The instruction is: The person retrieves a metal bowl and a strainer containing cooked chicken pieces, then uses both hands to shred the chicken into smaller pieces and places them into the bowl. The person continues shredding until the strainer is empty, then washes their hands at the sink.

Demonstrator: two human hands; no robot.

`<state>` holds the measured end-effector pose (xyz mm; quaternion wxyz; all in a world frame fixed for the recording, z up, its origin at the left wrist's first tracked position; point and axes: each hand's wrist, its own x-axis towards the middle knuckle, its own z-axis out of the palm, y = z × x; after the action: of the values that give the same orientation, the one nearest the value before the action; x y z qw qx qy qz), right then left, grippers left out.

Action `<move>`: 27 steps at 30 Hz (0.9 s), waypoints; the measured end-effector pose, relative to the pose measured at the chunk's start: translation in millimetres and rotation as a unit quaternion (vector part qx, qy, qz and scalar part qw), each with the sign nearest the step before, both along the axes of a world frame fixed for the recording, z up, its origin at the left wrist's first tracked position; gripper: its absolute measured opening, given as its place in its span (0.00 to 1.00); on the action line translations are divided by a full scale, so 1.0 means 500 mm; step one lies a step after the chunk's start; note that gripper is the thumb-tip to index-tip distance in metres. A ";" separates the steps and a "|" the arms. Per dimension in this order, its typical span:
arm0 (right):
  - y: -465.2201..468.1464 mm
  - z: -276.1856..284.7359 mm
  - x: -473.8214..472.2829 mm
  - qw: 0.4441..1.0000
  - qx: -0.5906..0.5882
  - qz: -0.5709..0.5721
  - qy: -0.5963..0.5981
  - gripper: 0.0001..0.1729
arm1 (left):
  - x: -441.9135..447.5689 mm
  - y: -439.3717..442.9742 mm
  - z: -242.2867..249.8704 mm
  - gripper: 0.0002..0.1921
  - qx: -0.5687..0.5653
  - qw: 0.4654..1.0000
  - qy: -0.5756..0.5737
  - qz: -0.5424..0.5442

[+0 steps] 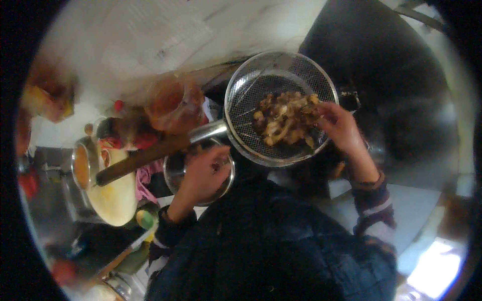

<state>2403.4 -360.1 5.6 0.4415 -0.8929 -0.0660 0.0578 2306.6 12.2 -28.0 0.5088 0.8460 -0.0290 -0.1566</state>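
Observation:
A round wire-mesh strainer (241, 109) with a metal rim and a long wooden handle (147, 160) lies before me, seemingly resting on a pan beneath it. Brownish cooked food pieces (286, 118) are heaped on its mesh. My right hand (340, 128) reaches over the strainer's right rim, its curled fingertips touching the heap's edge; whether they grip a piece is unclear. Below the handle, my left hand (205, 173) hovers over a round metal bowl (169, 177), fingers bent. Something dark shows near its palm, too blurred to name. The bowl's contents are mostly hidden.
To the left stand a metal container of orange stuff (81, 165), a pale round board (113, 199) and a pink cloth (145, 180). A reddish plastic container (175, 101) sits behind the handle. A dark panel (380, 82) rises at the right.

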 end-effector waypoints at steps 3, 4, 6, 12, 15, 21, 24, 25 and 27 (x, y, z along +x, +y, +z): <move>-0.043 -0.007 0.057 0.996 -0.076 -0.007 -0.037 0.23 | 0.097 -0.095 0.039 0.21 -0.017 0.992 -0.122 -0.038; -0.052 -0.005 0.069 0.994 -0.109 -0.024 -0.017 0.23 | 0.135 -0.127 0.042 0.21 -0.004 0.988 -0.145 -0.049; -0.058 0.002 0.086 0.988 -0.142 0.033 -0.047 0.22 | 0.222 -0.187 0.037 0.23 0.046 0.979 -0.181 -0.082; -0.029 0.007 0.143 0.959 -0.230 0.146 -0.073 0.18 | 0.405 -0.292 -0.013 0.28 0.138 0.967 -0.106 -0.188; -0.025 -0.007 0.166 0.946 -0.264 0.175 -0.064 0.17 | 0.442 -0.307 -0.032 0.29 0.147 0.955 -0.106 -0.237; -0.029 -0.039 0.203 0.939 -0.243 0.233 -0.073 0.18 | 0.462 -0.308 -0.038 0.27 0.166 0.941 -0.053 -0.291; -0.036 -0.045 0.213 0.941 -0.207 0.255 -0.082 0.20 | 0.465 -0.308 -0.039 0.25 0.142 0.945 -0.057 -0.289; -0.038 -0.044 0.215 0.942 -0.195 0.263 -0.080 0.21 | 0.466 -0.308 -0.040 0.25 0.138 0.946 -0.058 -0.287; -0.040 -0.041 0.216 0.945 -0.159 0.274 -0.086 0.26 | 0.467 -0.306 -0.041 0.25 0.126 0.950 -0.055 -0.279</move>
<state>2511.5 -379.9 -15.0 0.2540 -0.9005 -0.3356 0.1089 2540.2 -141.0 -48.7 0.3319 0.8684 -0.2719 -0.2485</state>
